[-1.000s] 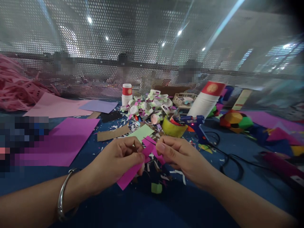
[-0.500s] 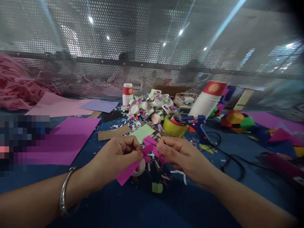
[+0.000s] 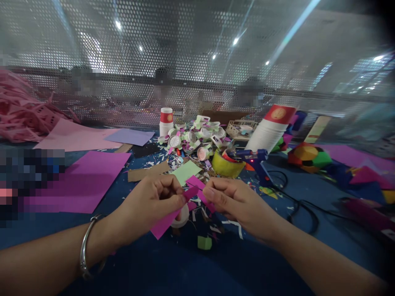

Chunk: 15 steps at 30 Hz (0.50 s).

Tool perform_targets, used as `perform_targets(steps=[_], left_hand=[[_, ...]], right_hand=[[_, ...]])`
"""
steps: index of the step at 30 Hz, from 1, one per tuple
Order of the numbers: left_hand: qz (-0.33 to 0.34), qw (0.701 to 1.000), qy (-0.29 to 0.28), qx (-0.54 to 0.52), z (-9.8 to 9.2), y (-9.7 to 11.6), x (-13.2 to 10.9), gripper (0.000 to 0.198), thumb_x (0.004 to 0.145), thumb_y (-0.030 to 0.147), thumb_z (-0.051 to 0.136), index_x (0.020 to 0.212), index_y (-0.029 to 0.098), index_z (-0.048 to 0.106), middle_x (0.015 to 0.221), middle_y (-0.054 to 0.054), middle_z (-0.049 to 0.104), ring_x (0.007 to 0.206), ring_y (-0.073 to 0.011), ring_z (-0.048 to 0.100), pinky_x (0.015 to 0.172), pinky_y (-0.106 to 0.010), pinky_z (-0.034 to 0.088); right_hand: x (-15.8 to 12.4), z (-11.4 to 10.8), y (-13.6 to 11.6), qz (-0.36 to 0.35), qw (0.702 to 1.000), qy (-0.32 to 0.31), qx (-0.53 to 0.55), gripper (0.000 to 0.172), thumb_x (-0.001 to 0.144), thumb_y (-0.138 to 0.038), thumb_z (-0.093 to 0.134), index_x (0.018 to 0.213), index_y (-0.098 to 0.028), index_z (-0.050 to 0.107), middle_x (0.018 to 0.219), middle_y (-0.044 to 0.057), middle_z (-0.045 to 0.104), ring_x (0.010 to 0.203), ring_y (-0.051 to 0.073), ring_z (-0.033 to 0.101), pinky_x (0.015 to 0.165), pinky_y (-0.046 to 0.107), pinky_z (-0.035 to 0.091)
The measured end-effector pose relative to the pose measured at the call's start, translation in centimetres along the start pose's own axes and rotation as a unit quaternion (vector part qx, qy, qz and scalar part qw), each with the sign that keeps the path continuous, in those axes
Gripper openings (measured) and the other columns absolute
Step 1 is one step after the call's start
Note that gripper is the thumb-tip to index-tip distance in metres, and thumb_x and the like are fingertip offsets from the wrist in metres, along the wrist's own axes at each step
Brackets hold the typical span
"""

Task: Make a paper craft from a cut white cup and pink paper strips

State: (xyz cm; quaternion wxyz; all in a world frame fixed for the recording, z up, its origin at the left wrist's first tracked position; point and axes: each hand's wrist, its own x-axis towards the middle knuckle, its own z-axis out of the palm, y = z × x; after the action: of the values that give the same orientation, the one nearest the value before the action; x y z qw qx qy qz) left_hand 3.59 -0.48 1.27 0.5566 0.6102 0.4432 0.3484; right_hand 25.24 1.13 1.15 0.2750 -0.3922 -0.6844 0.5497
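Both my hands meet over the blue table (image 3: pixel 234 267), pinching pink paper strips. My left hand (image 3: pixel 151 203), with a metal bangle on its wrist, is closed on a long pink strip (image 3: pixel 165 224) that slants down to the left. My right hand (image 3: pixel 234 201) is closed on the other end, where a second pink strip (image 3: pixel 197 187) crosses the first. Under the strips a small white paper cup (image 3: pixel 182 218) lies on the table. A small green paper square (image 3: pixel 203 242) lies just in front of my hands.
A large magenta sheet (image 3: pixel 83 181) lies to the left. Behind my hands are a green card (image 3: pixel 187 170), a yellow tape roll (image 3: pixel 225 166), a blue glue gun (image 3: pixel 253 158) with its black cord (image 3: pixel 296 209), a pile of small cups (image 3: pixel 197 137), a tipped cup stack (image 3: pixel 268 129), and a perforated screen (image 3: pixel 197 74).
The pink strip in my left hand has risen slightly, uncovering the white cup beneath. My hands stay together in nearly the same place.
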Motion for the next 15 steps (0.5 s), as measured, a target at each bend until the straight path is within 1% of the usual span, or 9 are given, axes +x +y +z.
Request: perform_targets(steps=[4,7,9,11,13,15], left_hand=[[0.011,1.0,-0.003,0.014,-0.08,0.11,-0.22,0.017,0.084,0.021,0.064,0.069,0.018,0.056,0.056,0.003,0.064,0.051,-0.0087,0.058,0.05,-0.019,0.04],[0.005,1.0,0.004,0.01,-0.06,0.03,-0.29,0.017,0.085,0.024,0.064,0.071,0.018,0.056,0.059,0.002,0.065,0.053,-0.0095,0.059,0.052,-0.02,0.041],[-0.004,1.0,0.003,-0.022,0.03,-0.04,-0.26,0.015,0.086,0.025,0.064,0.075,0.018,0.056,0.061,0.001,0.067,0.055,-0.0102,0.06,0.053,-0.02,0.043],[-0.021,0.997,-0.009,-0.067,0.18,-0.04,-0.22,0.013,0.086,0.025,0.064,0.08,0.018,0.055,0.064,0.001,0.068,0.056,-0.0102,0.061,0.053,-0.02,0.044],[-0.04,0.995,-0.017,-0.091,0.35,0.02,-0.2,0.014,0.086,0.025,0.064,0.082,0.018,0.054,0.066,0.001,0.069,0.053,-0.0086,0.06,0.049,-0.018,0.041],[-0.051,0.994,-0.022,-0.092,0.5,0.09,-0.19,0.015,0.086,0.025,0.066,0.082,0.017,0.054,0.066,0.001,0.069,0.05,-0.0068,0.057,0.046,-0.016,0.037]], right_hand=[[-0.15,-0.05,0.04,-0.004,1.0,0.015,-0.02,0.043,0.091,-0.055,0.057,0.069,-0.02,0.046,0.057,-0.008,0.028,0.046,0.006,0.02,0.039,0.021,0.014],[-0.19,0.04,-0.02,-0.002,0.999,0.035,-0.006,0.043,0.09,-0.055,0.059,0.069,-0.02,0.046,0.058,-0.008,0.029,0.047,0.006,0.022,0.039,0.02,0.016],[-0.13,0.17,-0.04,-0.004,0.999,0.04,0.02,0.041,0.09,-0.055,0.06,0.072,-0.019,0.049,0.059,-0.008,0.031,0.048,0.006,0.023,0.04,0.02,0.019],[-0.04,0.33,-0.04,-0.011,0.997,0.043,0.056,0.039,0.089,-0.055,0.061,0.076,-0.019,0.051,0.059,-0.008,0.032,0.048,0.006,0.024,0.041,0.019,0.02],[0.04,0.51,-0.05,-0.016,0.995,0.05,0.087,0.037,0.086,-0.053,0.066,0.079,-0.019,0.053,0.061,-0.007,0.039,0.05,0.006,0.029,0.044,0.019,0.026],[0.08,0.69,-0.09,-0.013,0.994,0.057,0.097,0.035,0.082,-0.049,0.073,0.083,-0.019,0.056,0.067,-0.005,0.047,0.055,0.007,0.039,0.048,0.02,0.032]])
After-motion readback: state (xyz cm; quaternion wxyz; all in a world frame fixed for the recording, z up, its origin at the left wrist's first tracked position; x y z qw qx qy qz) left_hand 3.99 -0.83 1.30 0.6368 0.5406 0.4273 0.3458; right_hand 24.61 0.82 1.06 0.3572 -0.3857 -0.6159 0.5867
